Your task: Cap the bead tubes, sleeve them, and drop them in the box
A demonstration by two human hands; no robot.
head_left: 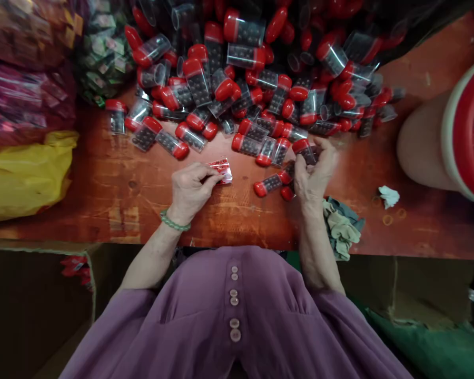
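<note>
My left hand [191,188] rests on the red wooden table [114,184] and pinches a small red-and-white packet [222,169] between thumb and fingers. My right hand [314,171] is curled around a small clear container with a red cap [305,151] at the near edge of a big pile of the same containers [253,79], each filled with dark beads. Two more red-capped containers [269,184] lie on the table just left of my right hand. A green bead bracelet circles my left wrist.
Yellow bag [23,173] and packed pink and green bags [27,89] sit at the left. A large tub with a red lid [454,131] lies at the right. A crumpled cloth [342,226] and a white scrap [389,196] lie near my right forearm. Cardboard boxes stand below the table edge.
</note>
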